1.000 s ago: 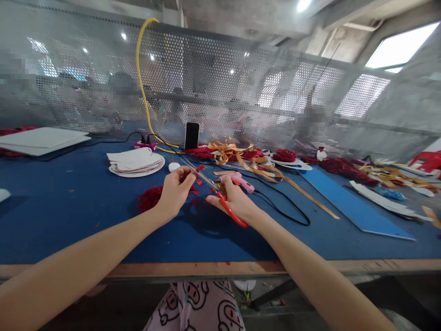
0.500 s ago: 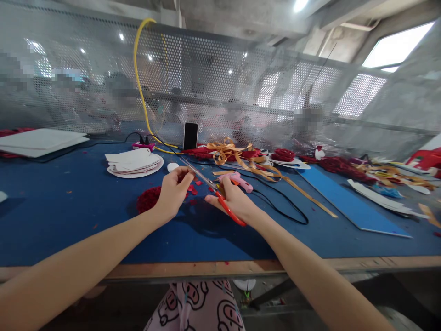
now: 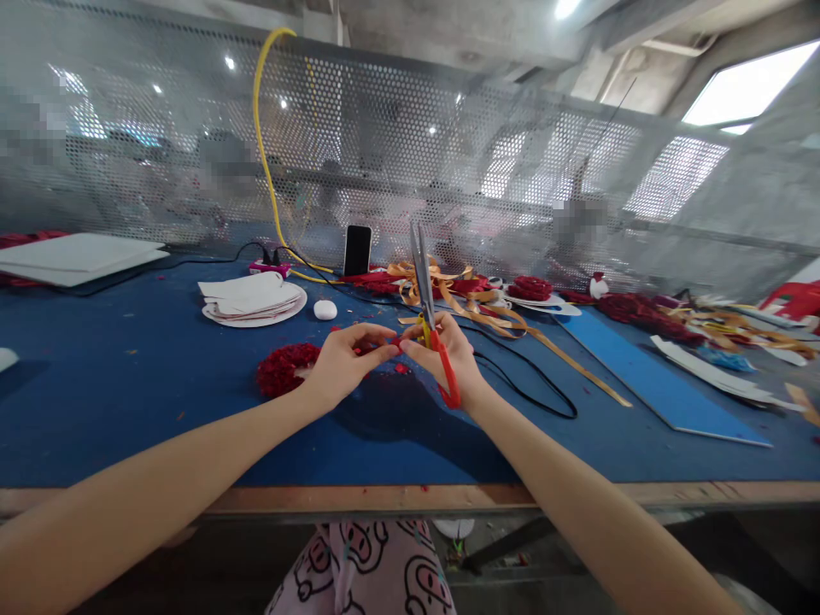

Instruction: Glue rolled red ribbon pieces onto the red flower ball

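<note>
My right hand (image 3: 453,357) is closed around scissors with red handles (image 3: 447,371), their blades (image 3: 421,269) pointing up and away from me. Its thumb also reaches a small red piece (image 3: 395,342), which my left hand (image 3: 349,363) pinches between thumb and finger. Whether that piece is paper or fabric I cannot tell. Just left of my left hand lies a dark red fuzzy bundle (image 3: 282,371), partly covered by the hand. A few red scraps (image 3: 401,368) lie on the blue tabletop (image 3: 397,444) around my fingers.
Stacked white cut-outs (image 3: 253,301) and a small white rounded case (image 3: 325,309) lie beyond my left hand. A phone (image 3: 357,249) leans upright at the back. Gold ribbon (image 3: 448,282), a black cord (image 3: 544,389) and a blue board (image 3: 653,376) are to the right.
The scissors have swung from pointing left to pointing up. My hands have drawn together on the red piece. The pink glue gun is now hidden behind my right hand.
</note>
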`<state>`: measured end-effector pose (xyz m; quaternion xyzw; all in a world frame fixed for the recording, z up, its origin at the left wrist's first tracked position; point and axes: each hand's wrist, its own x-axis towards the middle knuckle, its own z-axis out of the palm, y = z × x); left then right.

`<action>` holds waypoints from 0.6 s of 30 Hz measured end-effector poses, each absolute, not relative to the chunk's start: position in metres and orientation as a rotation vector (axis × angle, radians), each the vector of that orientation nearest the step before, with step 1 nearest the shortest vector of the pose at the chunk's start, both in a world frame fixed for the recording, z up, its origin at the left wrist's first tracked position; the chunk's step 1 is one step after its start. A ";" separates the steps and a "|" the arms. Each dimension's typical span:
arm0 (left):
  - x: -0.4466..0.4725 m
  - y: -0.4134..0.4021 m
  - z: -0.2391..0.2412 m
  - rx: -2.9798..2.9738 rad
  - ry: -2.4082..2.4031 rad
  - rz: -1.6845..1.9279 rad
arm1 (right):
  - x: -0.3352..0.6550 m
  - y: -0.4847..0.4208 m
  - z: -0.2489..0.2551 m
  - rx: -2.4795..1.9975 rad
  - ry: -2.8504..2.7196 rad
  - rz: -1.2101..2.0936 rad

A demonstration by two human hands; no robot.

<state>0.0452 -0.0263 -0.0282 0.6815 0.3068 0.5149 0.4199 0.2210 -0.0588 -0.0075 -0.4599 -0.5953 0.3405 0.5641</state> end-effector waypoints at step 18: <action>0.047 -0.025 -0.032 1.823 0.866 1.221 | 0.221 -0.058 -0.009 -1.157 -1.420 0.672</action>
